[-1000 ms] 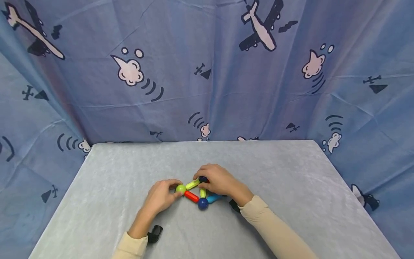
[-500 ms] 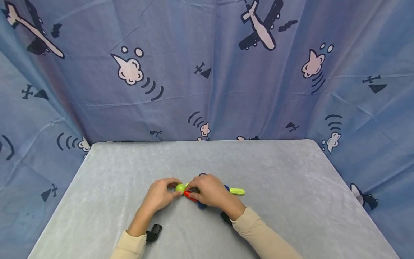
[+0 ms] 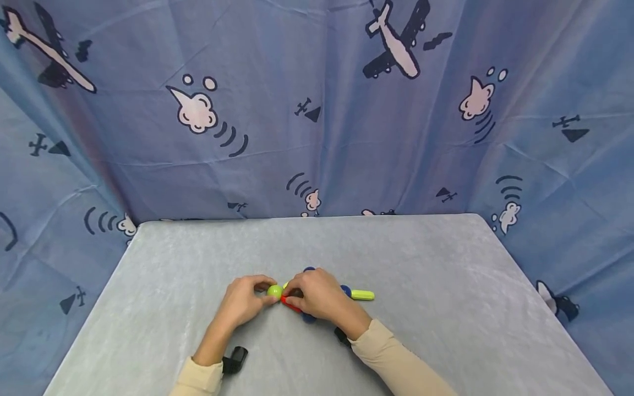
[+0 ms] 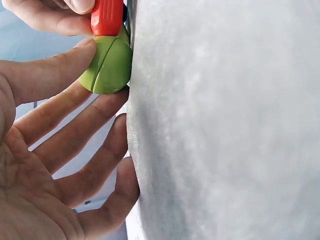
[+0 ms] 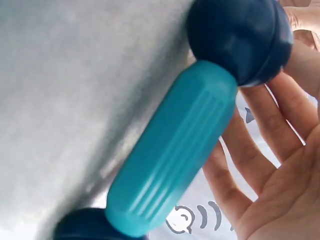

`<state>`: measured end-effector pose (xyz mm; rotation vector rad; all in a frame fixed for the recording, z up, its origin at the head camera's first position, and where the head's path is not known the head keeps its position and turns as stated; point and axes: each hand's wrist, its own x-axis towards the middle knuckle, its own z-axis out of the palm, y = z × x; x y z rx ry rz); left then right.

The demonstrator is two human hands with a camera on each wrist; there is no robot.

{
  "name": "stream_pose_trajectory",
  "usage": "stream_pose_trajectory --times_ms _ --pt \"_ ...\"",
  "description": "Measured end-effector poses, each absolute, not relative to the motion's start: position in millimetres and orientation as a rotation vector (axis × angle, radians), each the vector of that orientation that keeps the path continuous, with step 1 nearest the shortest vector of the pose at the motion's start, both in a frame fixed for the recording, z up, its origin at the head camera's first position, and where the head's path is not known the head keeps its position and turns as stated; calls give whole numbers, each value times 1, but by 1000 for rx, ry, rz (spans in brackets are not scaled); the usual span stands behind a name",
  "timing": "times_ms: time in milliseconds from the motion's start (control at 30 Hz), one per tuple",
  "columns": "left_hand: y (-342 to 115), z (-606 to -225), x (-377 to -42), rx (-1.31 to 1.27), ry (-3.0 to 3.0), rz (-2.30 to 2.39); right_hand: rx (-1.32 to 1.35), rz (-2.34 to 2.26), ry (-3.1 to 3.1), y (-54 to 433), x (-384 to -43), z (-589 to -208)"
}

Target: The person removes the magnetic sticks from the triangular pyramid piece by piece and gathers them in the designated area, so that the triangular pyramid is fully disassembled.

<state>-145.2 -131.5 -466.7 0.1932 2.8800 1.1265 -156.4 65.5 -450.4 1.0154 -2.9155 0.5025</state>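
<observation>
My left hand (image 3: 244, 301) pinches a lime-green ball (image 3: 274, 292) between thumb and fingertips, low over the table. A red magnetic rod (image 4: 107, 17) runs from that ball toward my right hand (image 3: 322, 295), whose thumb and fingertips pinch the rod near the ball. The right hand covers much of the joined rods and balls beneath it. One dark blue ball (image 3: 309, 269) peeks out behind the hand, another dark blue ball (image 3: 309, 318) in front of it. In the right wrist view a teal rod (image 5: 172, 150) links two dark blue balls.
Right of my right hand, a dark blue ball (image 3: 345, 289) has a yellow-green rod (image 3: 363, 295) sticking out from it. The pieces lie on a light grey cloth-covered table (image 3: 421, 247). A blue patterned curtain (image 3: 272, 82) hangs behind and at the sides.
My right hand has moved from the back dark blue ball leftward and forward to the red rod, uncovering the right-hand yellow-green rod. The left hand stays on the lime-green ball.
</observation>
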Motion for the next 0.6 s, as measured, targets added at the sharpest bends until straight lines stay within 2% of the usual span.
stream_pose_trajectory --times_ms 267,600 --pt "-134 -464 -147 149 2846 1132 997 571 -2926 76 -157 -445" --pt "-134 -463 -147 102 2841 1114 810 648 -2984 138 -159 -440"
